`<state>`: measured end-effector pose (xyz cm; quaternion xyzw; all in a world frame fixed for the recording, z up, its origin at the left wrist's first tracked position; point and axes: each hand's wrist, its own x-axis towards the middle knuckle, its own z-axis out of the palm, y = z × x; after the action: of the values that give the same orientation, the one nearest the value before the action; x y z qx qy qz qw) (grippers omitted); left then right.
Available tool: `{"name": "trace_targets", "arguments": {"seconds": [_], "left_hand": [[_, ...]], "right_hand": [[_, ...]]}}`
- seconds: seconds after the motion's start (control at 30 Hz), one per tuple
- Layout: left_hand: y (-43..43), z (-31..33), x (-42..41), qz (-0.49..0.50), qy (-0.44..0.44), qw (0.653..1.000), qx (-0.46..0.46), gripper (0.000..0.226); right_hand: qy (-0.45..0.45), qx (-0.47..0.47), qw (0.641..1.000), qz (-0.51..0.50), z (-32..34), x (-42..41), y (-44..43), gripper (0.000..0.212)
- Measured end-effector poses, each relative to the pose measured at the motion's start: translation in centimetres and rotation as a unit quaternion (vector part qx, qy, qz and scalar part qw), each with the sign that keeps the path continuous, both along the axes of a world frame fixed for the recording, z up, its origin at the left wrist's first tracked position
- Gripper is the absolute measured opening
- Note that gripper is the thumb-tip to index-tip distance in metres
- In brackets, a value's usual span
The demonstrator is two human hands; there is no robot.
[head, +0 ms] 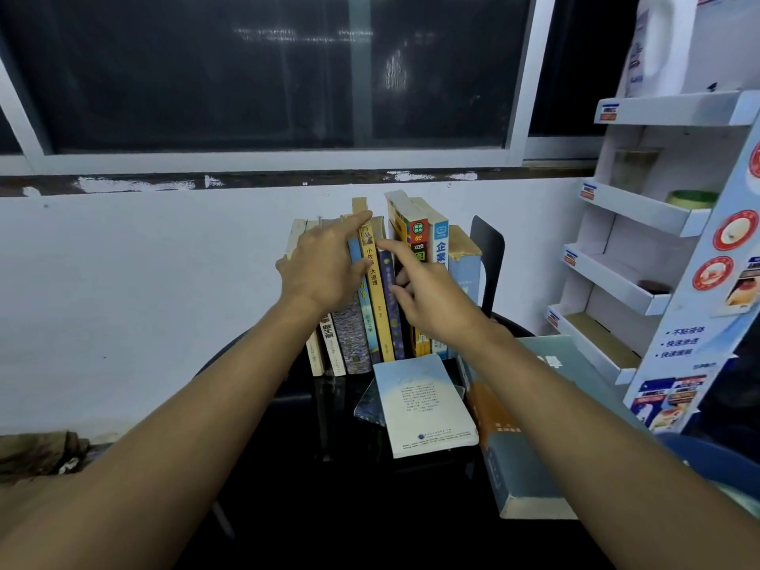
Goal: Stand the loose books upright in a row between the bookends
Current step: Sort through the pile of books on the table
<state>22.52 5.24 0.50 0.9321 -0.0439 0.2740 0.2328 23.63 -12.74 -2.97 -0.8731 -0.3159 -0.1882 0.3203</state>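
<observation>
A row of several books (pixel 372 306) stands upright on a dark round table (pixel 288 446), against the white wall. A black bookend (pixel 489 257) closes the row's right end; the left bookend is hidden. My left hand (pixel 325 269) lies flat against the spines on the left, its index finger on top of a yellow book (pixel 376 298). My right hand (pixel 432 294) touches a dark blue spine (pixel 388 290) with its index finger stretched out. A pale blue book (pixel 427 405) lies flat before the row, over a smaller dark one (pixel 368 405). A thick grey-and-orange book (pixel 514 458) lies at the right.
A white cardboard display rack (pixel 641 224) with several shelves stands at the right, close to the table. A large greenish book or folder (pixel 551 347) lies behind the thick one. A dark window runs above the wall. A blue chair edge (pixel 715 458) shows at the lower right.
</observation>
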Motion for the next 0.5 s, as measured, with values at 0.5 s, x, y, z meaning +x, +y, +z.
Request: {"name": "trace_targets", "arguments": {"seconds": [0.5], "left_hand": [[0.6,-0.2,-0.8,-0.012,0.018,1.000,-0.017,0.075]], "right_hand": [[0.025,-0.025,0.999,0.008,-0.2,-2.6,-2.3,0.077]]}}
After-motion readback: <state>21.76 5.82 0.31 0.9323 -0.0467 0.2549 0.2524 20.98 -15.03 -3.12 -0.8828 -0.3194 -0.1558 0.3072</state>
